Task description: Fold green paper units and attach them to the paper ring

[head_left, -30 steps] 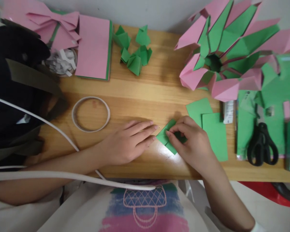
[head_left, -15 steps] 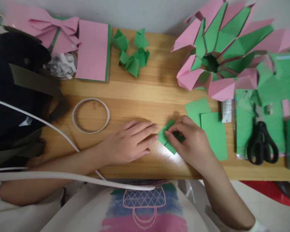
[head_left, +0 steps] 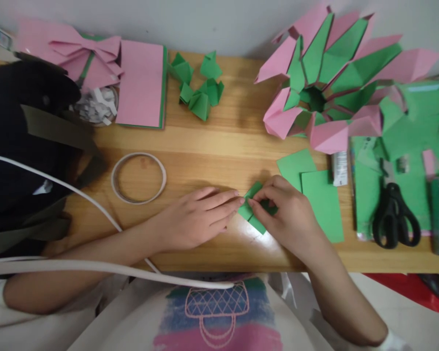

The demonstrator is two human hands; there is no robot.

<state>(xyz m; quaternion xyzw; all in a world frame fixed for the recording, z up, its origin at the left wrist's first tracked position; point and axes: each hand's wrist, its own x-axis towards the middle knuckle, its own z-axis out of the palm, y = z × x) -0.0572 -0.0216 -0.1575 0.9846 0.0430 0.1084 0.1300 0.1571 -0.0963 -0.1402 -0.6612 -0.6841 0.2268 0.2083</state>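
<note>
A small piece of green paper [head_left: 256,225] with folds in it lies on the wooden table in front of me. My right hand [head_left: 286,204] pinches this paper between thumb and forefinger, hiding part of it. My left hand [head_left: 205,214] lies flat, palm down, its fingers stretched out; the fingertips touch the paper's left edge. Just right of my right hand are two green paper squares [head_left: 322,204], one overlapping the other. Several folded green paper pieces [head_left: 199,97] stand joined in a cluster farther back.
A roll of tape [head_left: 139,178] lies left of my hands. Black scissors [head_left: 395,214] rest on green sheets at the right, near a white tube [head_left: 340,168]. Behind stands a pink and green paper flower [head_left: 322,83]. Pink sheets [head_left: 141,83] and a black bag [head_left: 22,146] occupy the left; a white cable [head_left: 113,267] crosses my left forearm.
My left hand has moved slightly right, so its fingertips now reach the green paper. My right hand keeps its pinch in nearly the same place. The whole view has shifted slightly.
</note>
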